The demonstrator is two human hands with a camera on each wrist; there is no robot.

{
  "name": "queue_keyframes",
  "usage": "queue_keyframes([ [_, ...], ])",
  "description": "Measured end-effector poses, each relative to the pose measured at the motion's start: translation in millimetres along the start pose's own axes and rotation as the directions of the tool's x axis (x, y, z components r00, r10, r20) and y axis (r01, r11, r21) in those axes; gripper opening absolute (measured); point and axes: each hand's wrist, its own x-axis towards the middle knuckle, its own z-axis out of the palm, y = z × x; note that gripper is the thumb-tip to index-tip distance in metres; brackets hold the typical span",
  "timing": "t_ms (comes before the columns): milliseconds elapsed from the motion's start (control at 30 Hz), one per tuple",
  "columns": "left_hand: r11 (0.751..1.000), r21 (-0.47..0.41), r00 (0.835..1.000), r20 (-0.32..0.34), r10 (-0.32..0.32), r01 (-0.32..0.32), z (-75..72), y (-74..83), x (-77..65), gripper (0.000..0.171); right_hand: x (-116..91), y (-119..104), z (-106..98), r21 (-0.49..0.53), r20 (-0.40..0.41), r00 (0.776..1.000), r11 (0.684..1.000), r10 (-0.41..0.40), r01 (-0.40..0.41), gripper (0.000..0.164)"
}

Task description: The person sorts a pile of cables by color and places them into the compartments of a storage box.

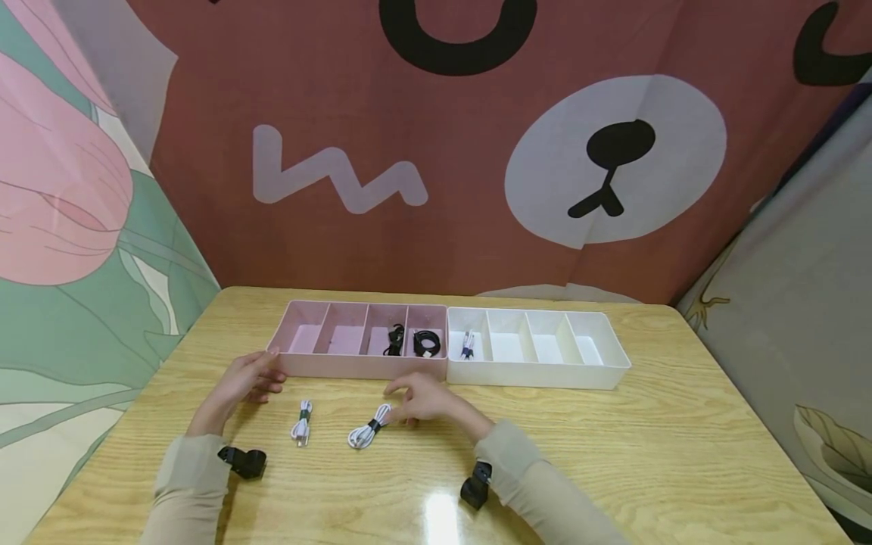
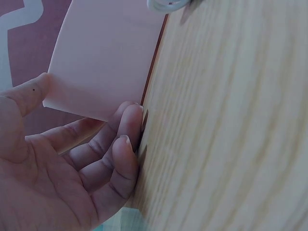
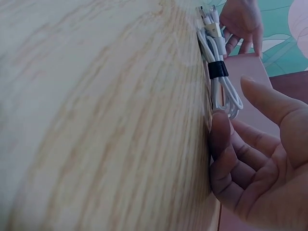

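My left hand [image 1: 248, 382] rests at the left front corner of a pink divided box [image 1: 361, 367]. Its thumb touches the rim, and the index finger lies along the box's end [image 2: 103, 57]; the other fingers bend loosely by the tabletop. Reaching in from the right, my right hand [image 1: 425, 397] is beside a bundled white cable [image 1: 364, 435] with a black strap [image 3: 218, 70]. In the right wrist view the thumb stands apart from the fingers, whose tips are at the cable's looped end. Another white cable [image 1: 302, 424], tied with a dark green strap, lies between the hands.
Black coiled cables [image 1: 426, 343] sit in two right compartments of the pink box. A white divided box [image 1: 538, 375] adjoins it, with a white cable [image 1: 467, 344] in its leftmost compartment. Both stand on a wooden table [image 1: 647, 469] before a printed cloth [image 1: 463, 242].
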Motion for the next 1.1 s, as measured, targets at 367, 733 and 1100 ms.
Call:
queue_keyframes([
  [367, 1.000, -0.013, 1.000, 0.012, 0.014, -0.014, -1.1, 0.1, -1.3, 0.064, 3.5, -1.8, 1.4, -0.023, 0.022, 1.000, 1.000, 0.005, -0.005, 0.040],
  [733, 1.000, -0.003, 1.000, 0.010, -0.009, 0.009, 0.5, 1.1, -1.9, 0.069, 6.0, -1.0, 5.1, 0.031, 0.008, 1.000, 0.999, -0.018, 0.017, 0.025],
  [1100, 1.000, -0.002, 1.000, 0.006, 0.000, 0.000, -0.1, 1.1, -1.8, 0.069, 5.0, -1.4, 7.1, 0.007, -0.034, 0.999, 1.000, -0.026, 0.026, 0.013],
])
